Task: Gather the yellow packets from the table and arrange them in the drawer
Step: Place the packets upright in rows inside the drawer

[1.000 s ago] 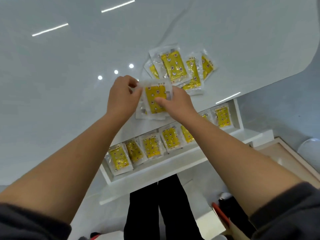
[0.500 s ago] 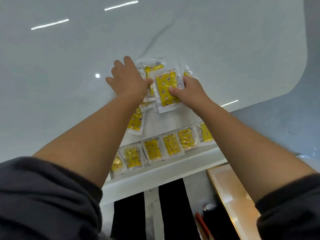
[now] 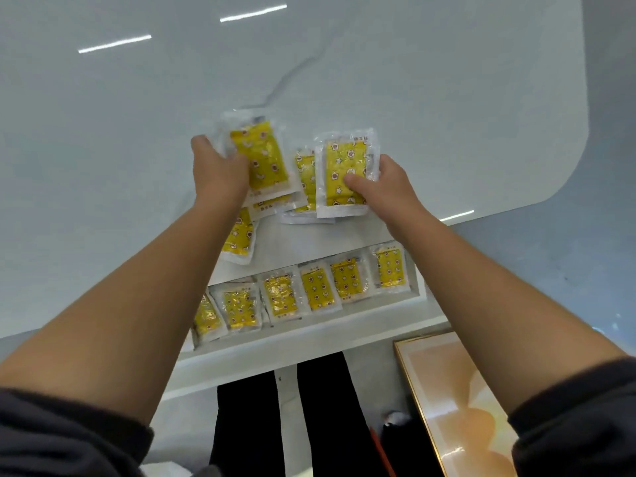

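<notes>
Clear packets with yellow patterned contents lie on the white table (image 3: 447,98). My left hand (image 3: 218,170) grips one yellow packet (image 3: 263,154) by its left edge, over a small stack. My right hand (image 3: 382,185) holds another yellow packet (image 3: 344,173), thumb on its face and fingers at its right edge. A further packet (image 3: 304,180) lies between them and one more (image 3: 239,237) sits under my left wrist near the table's edge. Below, the open white drawer (image 3: 309,342) holds a row of several yellow packets (image 3: 318,289).
The table's rounded right edge (image 3: 581,125) gives way to grey floor. A framed orange panel (image 3: 457,407) lies on the floor at the lower right. My black trouser legs (image 3: 320,418) stand below the drawer front.
My hands have spread apart, each now with its own packet; half a second ago both were on the pile together. The view has tilted slightly downward.
</notes>
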A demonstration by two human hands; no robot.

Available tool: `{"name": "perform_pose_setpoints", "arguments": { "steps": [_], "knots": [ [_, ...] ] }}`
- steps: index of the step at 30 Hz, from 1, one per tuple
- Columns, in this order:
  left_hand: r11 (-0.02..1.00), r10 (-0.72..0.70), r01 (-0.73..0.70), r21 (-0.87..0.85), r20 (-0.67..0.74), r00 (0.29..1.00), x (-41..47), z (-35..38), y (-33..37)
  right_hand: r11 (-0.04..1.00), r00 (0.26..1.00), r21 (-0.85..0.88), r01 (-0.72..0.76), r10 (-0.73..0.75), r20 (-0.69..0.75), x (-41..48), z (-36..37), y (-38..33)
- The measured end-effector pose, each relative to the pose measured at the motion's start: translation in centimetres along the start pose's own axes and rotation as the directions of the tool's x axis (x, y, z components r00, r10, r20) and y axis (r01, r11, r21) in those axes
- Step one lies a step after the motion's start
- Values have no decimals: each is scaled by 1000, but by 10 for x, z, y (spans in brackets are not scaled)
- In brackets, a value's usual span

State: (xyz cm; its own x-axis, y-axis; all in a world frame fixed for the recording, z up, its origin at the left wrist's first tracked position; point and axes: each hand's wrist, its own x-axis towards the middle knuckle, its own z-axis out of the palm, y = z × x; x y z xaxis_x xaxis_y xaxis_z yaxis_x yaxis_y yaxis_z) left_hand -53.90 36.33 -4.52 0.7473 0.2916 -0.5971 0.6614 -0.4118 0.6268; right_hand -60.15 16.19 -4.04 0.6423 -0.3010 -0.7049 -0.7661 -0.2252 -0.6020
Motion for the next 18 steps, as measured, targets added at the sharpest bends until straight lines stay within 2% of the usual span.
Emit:
{"name": "perform_pose_setpoints", "arguments": {
  "steps": [2, 5, 9, 14, 18],
  "knots": [
    [997, -75, 75, 8, -37, 997, -2, -8, -6, 999, 998, 16, -43, 42, 50, -1, -1, 1],
    [988, -109, 113, 103, -43, 993, -9, -13, -14, 994, 991, 56, -98, 92, 98, -5, 9, -2],
    [986, -85, 88, 143, -27, 996, -17, -6, -15, 990, 993, 77, -119, 117, 33, -7, 29, -10],
    [980, -150, 145, 135, 27, 988, -11, 7, -10, 995, 990, 36, -92, 95, -99, -2, 42, -15],
    [965, -185, 182, 190, -1, 983, -2, 18, -10, 998, 994, 9, -67, 68, -87, 1, 57, -16]
  ]
}}
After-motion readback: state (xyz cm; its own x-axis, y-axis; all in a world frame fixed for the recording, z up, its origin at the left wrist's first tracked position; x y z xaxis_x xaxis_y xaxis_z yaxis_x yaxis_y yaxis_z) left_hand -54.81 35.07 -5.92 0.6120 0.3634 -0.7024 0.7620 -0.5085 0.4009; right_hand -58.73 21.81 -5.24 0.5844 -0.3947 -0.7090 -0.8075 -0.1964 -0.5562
